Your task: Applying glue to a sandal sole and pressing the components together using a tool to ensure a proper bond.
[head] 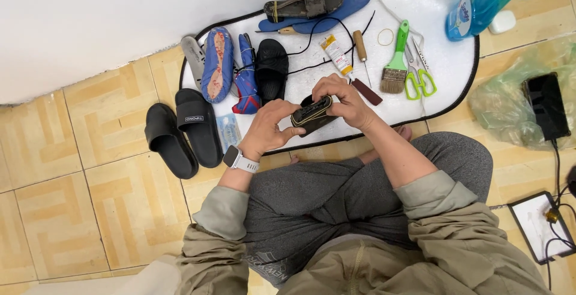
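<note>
Both hands hold a small dark sandal [313, 115] with pale stitching along its edge, just above my knees. My left hand [269, 128], with a white watch on the wrist, grips its left end. My right hand [343, 100] closes over its top and right end. The sandal is held over the near edge of a white oval mat [432, 100] with a black border. A black cord [327, 37] runs across the mat behind my hands.
On the mat lie a black slide [272, 68], blue insoles [218, 64], a worn sandal on a blue sole [306, 6], a glue tube [336, 55], an awl [360, 48], a green brush [396, 61], green scissors [418, 73]. Two black slides [183, 133] sit on the tiles at left. Spray bottle [480, 8], phone on a bag [547, 106] at right.
</note>
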